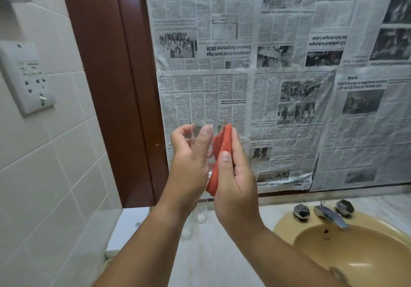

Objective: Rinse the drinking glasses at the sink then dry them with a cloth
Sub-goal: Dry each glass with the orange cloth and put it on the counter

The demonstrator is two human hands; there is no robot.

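Note:
A clear drinking glass (208,128) is held up in front of the papered mirror, upright, rim at the top. My left hand (191,160) wraps around its left side, thumb across the front. My right hand (233,182) presses an orange waffle-weave cloth (219,153) against the glass's right side, fingers behind the cloth and thumb in front. Most of the glass is hidden by both hands and the cloth. Two more clear glasses (200,216) stand on the counter below my left wrist, partly hidden by my forearm.
A yellow-beige sink (364,253) sits at the lower right with a chrome tap (329,215) and two knobs. Newspaper (289,86) covers the mirror. A dark wooden frame (115,86) and a tiled wall with a socket plate (29,82) stand at the left.

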